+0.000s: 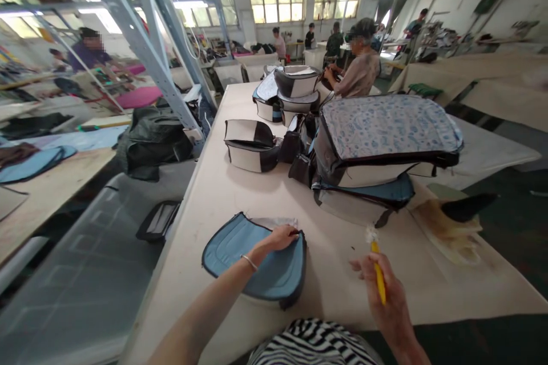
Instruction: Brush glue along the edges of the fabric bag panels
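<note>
In front of me on the table lies a blue sewn bag piece [252,251] with dark edging and a rounded outline. My left hand [282,236] reaches over it, its fingers closed on the upper right edge near a dark corner. A pale flap shows behind the far edge. My right hand [383,279] grips a brush [379,279] by its yellow handle, pale bristles pointing up and away from me. The brush is right of the blue piece and apart from it.
A large bag body with a blue-patterned top [389,125] sits on other bag parts at the right. Beige-and-black bag parts [252,154] stand farther back. A brown-stained sheet [445,228] lies by the right edge. A metal frame [141,40] rises at left; people work beyond.
</note>
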`<state>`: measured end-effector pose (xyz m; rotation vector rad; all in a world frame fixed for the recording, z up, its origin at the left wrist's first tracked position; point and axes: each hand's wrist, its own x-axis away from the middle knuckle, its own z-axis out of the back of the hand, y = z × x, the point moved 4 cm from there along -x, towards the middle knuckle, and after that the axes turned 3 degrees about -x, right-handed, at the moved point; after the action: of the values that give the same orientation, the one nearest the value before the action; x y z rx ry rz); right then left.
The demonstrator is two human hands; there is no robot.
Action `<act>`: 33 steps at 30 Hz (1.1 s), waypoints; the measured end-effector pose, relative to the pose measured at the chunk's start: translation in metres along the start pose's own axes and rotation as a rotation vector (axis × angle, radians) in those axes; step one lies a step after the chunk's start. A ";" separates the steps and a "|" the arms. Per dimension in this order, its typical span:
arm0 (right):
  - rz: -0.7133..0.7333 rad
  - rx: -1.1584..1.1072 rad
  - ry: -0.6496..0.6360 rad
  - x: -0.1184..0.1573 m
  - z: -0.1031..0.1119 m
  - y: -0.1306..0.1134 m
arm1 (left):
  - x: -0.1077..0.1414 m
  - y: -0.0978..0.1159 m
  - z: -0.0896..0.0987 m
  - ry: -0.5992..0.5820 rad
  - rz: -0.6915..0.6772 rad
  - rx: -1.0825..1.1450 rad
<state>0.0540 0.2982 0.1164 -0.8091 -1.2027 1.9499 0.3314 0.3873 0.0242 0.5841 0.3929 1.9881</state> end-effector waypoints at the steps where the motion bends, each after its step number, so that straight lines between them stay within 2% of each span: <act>1: 0.021 0.018 -0.011 -0.001 0.001 -0.001 | -0.002 0.001 -0.002 0.001 -0.012 0.032; 6: 0.218 0.020 -0.050 -0.014 0.008 -0.010 | -0.001 0.005 0.006 0.006 -0.075 0.227; 8: 0.193 -0.056 -0.088 -0.020 0.004 -0.016 | 0.002 0.009 0.013 -0.034 -0.117 0.313; 12: 0.022 -0.202 -0.197 -0.031 -0.024 -0.025 | 0.013 0.018 0.022 -0.178 -0.194 0.479; 16: 0.021 -0.191 -0.294 -0.037 -0.060 -0.029 | 0.024 0.020 0.025 -0.245 -0.200 0.603; 18: 0.082 -0.102 -0.293 -0.040 -0.071 -0.031 | 0.028 0.017 0.025 -0.231 -0.184 0.648; 22: 0.196 0.070 -0.149 -0.044 -0.073 -0.036 | 0.033 0.011 0.020 -0.176 -0.131 0.711; 26: 0.229 0.058 -0.204 -0.042 -0.077 -0.038 | 0.037 0.017 0.017 -0.190 -0.124 0.756; 30: 0.319 0.163 -0.110 -0.037 -0.079 -0.038 | 0.044 0.024 0.022 -0.159 -0.111 0.783; 33: 0.327 0.126 -0.194 -0.035 -0.084 -0.032 | 0.051 0.027 0.029 -0.119 -0.113 0.797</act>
<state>0.1474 0.3205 0.1195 -0.8042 -1.0953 2.3918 0.3076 0.4210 0.0741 1.1340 1.1336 1.6310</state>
